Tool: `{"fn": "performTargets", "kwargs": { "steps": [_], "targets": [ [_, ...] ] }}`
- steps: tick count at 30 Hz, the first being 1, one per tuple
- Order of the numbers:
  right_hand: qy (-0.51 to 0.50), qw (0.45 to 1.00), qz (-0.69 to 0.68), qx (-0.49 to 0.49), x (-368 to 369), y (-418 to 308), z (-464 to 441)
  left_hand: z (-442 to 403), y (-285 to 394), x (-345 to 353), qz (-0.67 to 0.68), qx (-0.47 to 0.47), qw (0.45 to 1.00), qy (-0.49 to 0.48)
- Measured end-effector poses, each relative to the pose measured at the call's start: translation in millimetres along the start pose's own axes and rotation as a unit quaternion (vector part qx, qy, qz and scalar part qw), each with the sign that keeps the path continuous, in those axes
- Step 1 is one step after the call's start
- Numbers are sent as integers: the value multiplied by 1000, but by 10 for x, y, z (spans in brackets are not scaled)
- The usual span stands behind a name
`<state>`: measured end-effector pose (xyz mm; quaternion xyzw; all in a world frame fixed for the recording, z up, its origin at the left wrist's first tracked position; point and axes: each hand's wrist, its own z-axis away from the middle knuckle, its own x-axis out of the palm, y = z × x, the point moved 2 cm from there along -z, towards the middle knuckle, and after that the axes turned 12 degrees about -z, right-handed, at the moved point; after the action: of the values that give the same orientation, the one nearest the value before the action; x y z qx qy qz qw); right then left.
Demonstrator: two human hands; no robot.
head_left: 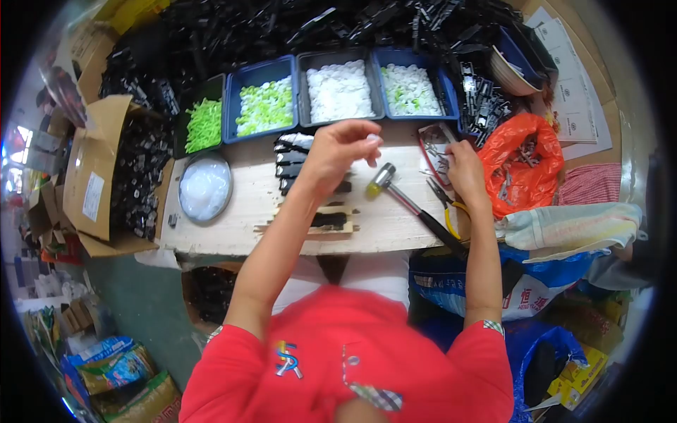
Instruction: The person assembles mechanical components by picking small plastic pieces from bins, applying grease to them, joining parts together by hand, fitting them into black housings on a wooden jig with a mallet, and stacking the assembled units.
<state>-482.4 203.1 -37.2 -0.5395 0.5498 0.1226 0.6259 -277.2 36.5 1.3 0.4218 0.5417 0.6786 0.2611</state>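
My left hand is raised over the middle of the bench, thumb and fingers pinched around something small and whitish that I cannot make out. Under it lies a row of black plastic parts. A wooden fixture with a dark slot sits nearer to me. My right hand is closed at the edge of a small tray of thin metal pieces; what its fingertips pinch is hidden. Between the hands rests a hammer with a yellow tip, and yellow-handled pliers lie just below my right hand.
Behind stand bins of green sticks, green-and-white pieces, white pieces and more mixed pieces. A round dish and cardboard box are left. An orange bag and cloth are right.
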Motion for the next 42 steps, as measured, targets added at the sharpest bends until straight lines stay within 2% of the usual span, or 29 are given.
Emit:
{"fn": "performTargets", "kwargs": {
  "steps": [3,6,7,9,10,12,13,15,20,27,33,35,39,41,42],
  "targets": [
    [3,1000,-19,-13,13,-5,43,427,-222,-120,127,-5,992,10],
    [72,996,-28,-45,7,-111,61,745,-344,-194,183,-37,982,29],
    [67,996,-30,-49,-2,-189,73,828,-368,-224,185,-36,982,35],
    [66,981,-169,-75,-38,-465,142,985,-423,-263,232,-56,971,20],
    [38,965,-237,-106,-19,-683,199,1041,-451,-285,258,-52,965,8],
    [-38,945,-288,-151,38,-1135,348,1121,-472,-270,279,-39,960,-3],
    [-81,928,-302,-204,98,-1301,398,1151,-478,-259,298,-24,954,-14],
    [-141,903,-357,-194,185,-1602,506,1190,-510,-268,303,-19,953,-21],
    [-147,894,-355,-232,338,-1842,543,1307,-480,-294,313,-5,950,-9],
    [-145,896,-347,-237,374,-1925,573,1336,-481,-304,311,13,950,-4],
    [-144,890,-364,-234,441,-1980,584,1383,-417,-296,236,45,970,33],
    [-140,884,-395,-208,468,-1983,587,1410,-376,-315,108,67,988,85],
    [-143,864,-450,-178,522,-1987,601,1464,-405,-346,38,63,992,105],
    [-161,854,-482,-110,531,-2002,617,1486,-426,-353,-107,103,982,117],
    [-162,854,-482,-110,537,-2000,620,1490,-451,-362,-107,102,982,117]
  ]
}}
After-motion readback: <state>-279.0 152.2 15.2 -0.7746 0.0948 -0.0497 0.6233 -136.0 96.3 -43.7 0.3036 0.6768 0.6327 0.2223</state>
